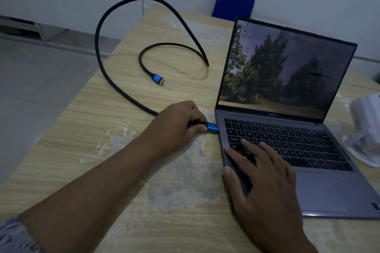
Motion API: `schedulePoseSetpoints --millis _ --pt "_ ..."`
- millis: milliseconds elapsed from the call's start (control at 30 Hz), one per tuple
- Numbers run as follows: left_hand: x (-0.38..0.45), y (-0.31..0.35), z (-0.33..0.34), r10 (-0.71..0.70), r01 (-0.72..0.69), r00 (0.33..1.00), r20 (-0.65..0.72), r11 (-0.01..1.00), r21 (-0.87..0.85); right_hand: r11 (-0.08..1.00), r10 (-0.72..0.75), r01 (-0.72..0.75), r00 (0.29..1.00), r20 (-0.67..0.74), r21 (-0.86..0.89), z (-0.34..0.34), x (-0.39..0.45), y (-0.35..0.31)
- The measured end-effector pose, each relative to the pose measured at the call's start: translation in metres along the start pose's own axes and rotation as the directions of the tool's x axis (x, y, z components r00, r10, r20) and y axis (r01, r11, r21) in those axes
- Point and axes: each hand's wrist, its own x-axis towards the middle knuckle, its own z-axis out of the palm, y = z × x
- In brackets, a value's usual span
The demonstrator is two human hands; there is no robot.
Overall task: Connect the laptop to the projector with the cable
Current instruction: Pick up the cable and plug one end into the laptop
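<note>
A grey laptop (320,189) stands open on the table, its screen lit with a picture of trees. My left hand (176,127) pinches the black cable just behind a blue plug (212,127), whose tip sits at the laptop's left edge. The black braided cable (100,55) loops away over the table's left edge and back to a second blue plug (158,79), which lies loose on the tabletop. My right hand (261,172) rests flat on the laptop's front left corner, fingers spread over the keys. A white object (366,121), possibly the projector, is cut off at the right edge.
The wooden table (115,133) has worn, pale patches near its middle. A blue chair back (233,5) stands behind the table against the wall. Grey floor lies to the left of the table.
</note>
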Motion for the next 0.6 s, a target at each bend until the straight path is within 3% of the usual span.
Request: schedulePoseSetpoints --millis 600 --pt "0.0011 -0.0025 0.0034 0.016 -0.016 1.000 -0.014 1.000 0.016 1.000 -0.007 0.007 1.000 0.015 0.003 0.0002 0.0009 -0.0002"
